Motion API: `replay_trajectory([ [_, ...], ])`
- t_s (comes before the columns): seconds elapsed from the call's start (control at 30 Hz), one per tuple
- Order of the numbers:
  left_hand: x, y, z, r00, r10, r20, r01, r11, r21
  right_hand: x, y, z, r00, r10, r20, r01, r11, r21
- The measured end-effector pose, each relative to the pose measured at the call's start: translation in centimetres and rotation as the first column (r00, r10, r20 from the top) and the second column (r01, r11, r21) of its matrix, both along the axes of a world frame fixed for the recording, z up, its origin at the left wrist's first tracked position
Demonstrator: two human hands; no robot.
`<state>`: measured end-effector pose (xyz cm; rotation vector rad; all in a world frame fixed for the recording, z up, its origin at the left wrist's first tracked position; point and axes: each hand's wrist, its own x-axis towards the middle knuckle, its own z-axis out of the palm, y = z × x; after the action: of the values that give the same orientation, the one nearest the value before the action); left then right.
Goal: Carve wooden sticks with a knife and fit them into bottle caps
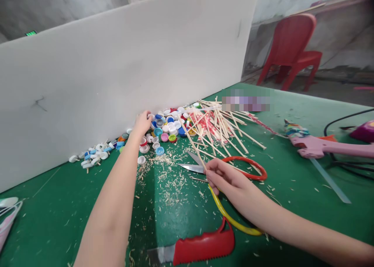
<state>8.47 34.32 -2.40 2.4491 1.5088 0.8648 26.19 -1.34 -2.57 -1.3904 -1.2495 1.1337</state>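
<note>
My left hand (143, 122) reaches to the left edge of a heap of plastic bottle caps (164, 137). Its fingers curl down at the caps, and what lies between them is hidden. In my right hand (226, 178) a thin wooden stick (190, 140) is pinched near its lower end, slanting up and left toward the heap. Beneath that hand lie scissors (191, 168) with one red and one yellow handle, blades apart. More wooden sticks (220, 125) are piled behind, over red-and-white wrapping.
A red-handled blade tool (204, 244) lies at the front. To the right are a pink glue gun (317, 145) and black cables (344, 164). Caps joined to sticks (95, 154) lie left. Wood shavings (169, 181) litter the green table; a white board (122, 68) stands behind.
</note>
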Motion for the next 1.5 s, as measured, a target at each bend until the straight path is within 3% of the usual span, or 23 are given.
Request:
replay_trajectory([
  [0.2, 0.2, 0.4, 0.9, 0.999, -0.023, -0.033, 0.023, 1.000, -0.018, 0.0, -0.1, 0.0, 1.000, 0.003, -0.011, -0.004, 1.000, -0.007],
  [0.4, -1.5, -3.3, 2.3, 0.993, -0.114, 0.012, 0.112, 0.988, 0.102, -0.1, -0.2, 0.0, 1.000, -0.002, -0.018, 0.002, 1.000, 0.005],
  [0.5, -2.8, -6.3, 2.4, 0.988, -0.145, 0.050, 0.136, 0.979, 0.154, -0.3, -0.4, 0.1, 1.000, 0.012, -0.016, -0.012, 1.000, 0.012],
  [0.63, -4.2, -11.7, 1.3, 0.972, -0.233, 0.021, 0.228, 0.963, 0.141, -0.5, -0.9, 0.1, 0.992, 0.054, 0.117, -0.057, 0.998, 0.016],
  [0.87, -6.6, -22.9, -0.6, 0.885, -0.435, -0.169, 0.432, 0.900, -0.055, -0.8, -1.3, 0.2, 0.947, 0.054, 0.315, -0.071, 0.997, 0.042],
  [1.0, -8.7, -26.7, -0.2, 0.842, -0.479, -0.249, 0.442, 0.876, -0.192, -1.0, -1.3, 0.5, 0.929, 0.065, 0.365, -0.087, 0.995, 0.045],
  [1.17, -10.2, -28.6, 0.9, 0.849, -0.450, -0.275, 0.366, 0.878, -0.307, -0.9, -1.5, 0.2, 0.858, 0.044, 0.512, -0.119, 0.986, 0.115],
  [1.4, -10.7, -30.0, 0.6, 0.874, -0.440, -0.207, 0.385, 0.886, -0.256, -0.7, -1.0, -0.5, 0.610, -0.075, 0.789, -0.277, 0.913, 0.301],
  [1.47, -11.1, -30.3, 0.3, 0.890, -0.420, -0.179, 0.375, 0.895, -0.241, -0.6, -1.4, -0.1, 0.595, -0.090, 0.799, -0.316, 0.888, 0.335],
  [1.5, -11.3, -30.3, 0.2, 0.898, -0.407, -0.165, 0.363, 0.899, -0.244, -0.6, -2.0, 0.0, 0.624, -0.067, 0.779, -0.336, 0.877, 0.344],
])
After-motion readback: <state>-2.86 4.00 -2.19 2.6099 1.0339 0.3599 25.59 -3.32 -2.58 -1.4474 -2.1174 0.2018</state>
